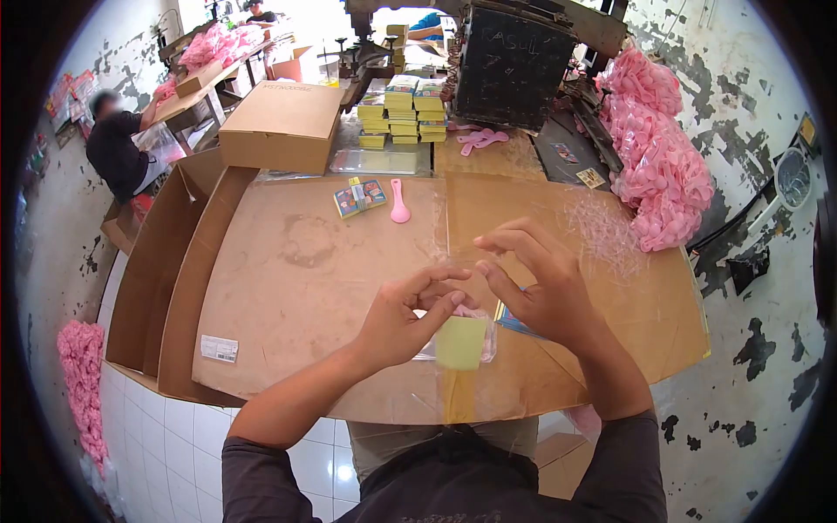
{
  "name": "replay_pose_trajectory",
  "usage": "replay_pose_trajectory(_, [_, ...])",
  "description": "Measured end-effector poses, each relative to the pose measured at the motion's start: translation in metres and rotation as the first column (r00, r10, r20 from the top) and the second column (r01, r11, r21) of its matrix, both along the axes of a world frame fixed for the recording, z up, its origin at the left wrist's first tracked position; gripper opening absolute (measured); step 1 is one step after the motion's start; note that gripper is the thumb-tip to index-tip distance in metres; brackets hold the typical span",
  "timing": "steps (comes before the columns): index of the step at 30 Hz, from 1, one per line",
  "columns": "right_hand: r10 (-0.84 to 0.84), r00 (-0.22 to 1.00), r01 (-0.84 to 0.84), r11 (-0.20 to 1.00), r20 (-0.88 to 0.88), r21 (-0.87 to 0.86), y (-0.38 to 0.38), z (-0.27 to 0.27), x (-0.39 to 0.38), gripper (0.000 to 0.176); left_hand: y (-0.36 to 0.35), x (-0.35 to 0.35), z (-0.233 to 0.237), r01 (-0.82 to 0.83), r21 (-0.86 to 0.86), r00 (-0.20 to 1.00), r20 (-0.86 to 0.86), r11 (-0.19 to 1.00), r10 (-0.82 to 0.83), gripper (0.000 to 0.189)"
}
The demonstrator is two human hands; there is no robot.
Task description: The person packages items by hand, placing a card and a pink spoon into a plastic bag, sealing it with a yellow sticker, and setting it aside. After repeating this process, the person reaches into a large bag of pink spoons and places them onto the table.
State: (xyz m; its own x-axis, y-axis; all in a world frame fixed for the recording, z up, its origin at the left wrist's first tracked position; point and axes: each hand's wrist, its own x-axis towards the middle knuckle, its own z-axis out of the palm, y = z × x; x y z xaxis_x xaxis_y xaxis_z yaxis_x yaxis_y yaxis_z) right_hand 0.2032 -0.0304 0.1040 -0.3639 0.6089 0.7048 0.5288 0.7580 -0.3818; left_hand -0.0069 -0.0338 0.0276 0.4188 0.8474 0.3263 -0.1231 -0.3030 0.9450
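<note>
Yellow-green card (460,343) just below the left fingers (438,275) (narrowly parted), right fingers (519,239) wide

A small packing workshop, with goods in bulk and cartons all around.
The broad worktop (288,305) is covered in cardboard and tape, with a clear packet (490,347) at its near edge. Banded stacks of printed cards (401,113) stand at the back, beside a dark, scuffed metal cabinet (510,70) under heavy machine framing. A great pink heap of plastic pieces (658,157) climbs the right side; a closed carton (283,126) sits at the left. Beyond, a second bench (205,78) bears more pink pieces, and a seated co-worker (118,152) is beside it. Paint flakes from the walls (750,288); white tiles (157,427) cover the floor.
</note>
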Motion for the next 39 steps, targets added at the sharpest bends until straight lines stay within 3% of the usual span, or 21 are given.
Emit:
replay_pose_trajectory(3, [-0.068,0.964,-0.018,0.947,0.256,0.319,0.002,0.001,-0.003,0.019,-0.001,-0.002,0.0,-0.041,0.017,0.998,-0.048,0.999,0.041,0.036])
replay_pose_trajectory(9, [-0.255,0.859,-0.016,0.854,0.444,0.521,0.006,-0.02,-0.015,0.021,-0.005,-0.002,-0.003,-0.111,0.255,0.945,-0.272,0.961,0.182,0.044])
replay_pose_trajectory(13, [-0.21,0.843,-0.021,0.907,0.495,0.42,0.013,-0.027,-0.012,0.018,-0.002,-0.002,-0.013,-0.042,0.359,0.861,-0.46,0.932,0.216,0.047])
replay_pose_trajectory(15, [-0.186,0.86,-0.015,0.921,0.475,0.389,0.02,-0.027,-0.008,0.016,-0.002,-0.001,-0.012,-0.028,0.337,0.869,-0.457,0.941,0.19,0.047])
replay_pose_trajectory(18, [-0.248,0.915,0.135,0.931,0.318,0.338,0.026,-0.015,0.007,0.014,-0.004,-0.001,-0.002,0.025,0.212,0.911,-0.407,0.977,0.065,0.046])
replay_pose_trajectory(21, [0.012,0.99,0.006,0.992,0.138,-0.13,0.023,-0.001,0.037,0.014,-0.001,0.0,-0.006,0.053,0.049,0.965,-0.259,0.997,-0.038,0.046])
replay_pose_trajectory(24, [0.001,0.964,-0.054,0.98,0.267,0.191,-0.001,-0.008,0.016,0.019,-0.001,0.0,-0.009,0.038,0.014,0.98,-0.196,0.999,-0.035,0.046])
replay_pose_trajectory(27, [-0.118,0.931,-0.012,0.937,0.347,0.349,-0.009,-0.019,0.004,0.022,-0.004,0.001,-0.009,0.03,0.064,0.972,-0.235,0.997,-0.014,0.047])
replay_pose_trajectory(33, [-0.216,0.867,-0.006,0.897,0.45,0.443,0.0,-0.04,0.004,0.017,-0.005,0.002,-0.013,0.022,0.16,0.939,-0.342,0.987,0.035,0.05])
replay_pose_trajectory(36, [-0.15,0.941,0.051,0.949,0.304,0.312,0.003,-0.034,0.006,0.014,-0.005,0.002,-0.008,0.047,0.173,0.915,-0.403,0.984,0.027,0.051])
replay_pose_trajectory(39, [-0.096,0.99,0.096,0.995,-0.105,-0.001,0.019,-0.023,0.036,0.01,-0.005,0.002,-0.003,0.047,0.076,0.937,-0.348,0.996,-0.018,0.047])
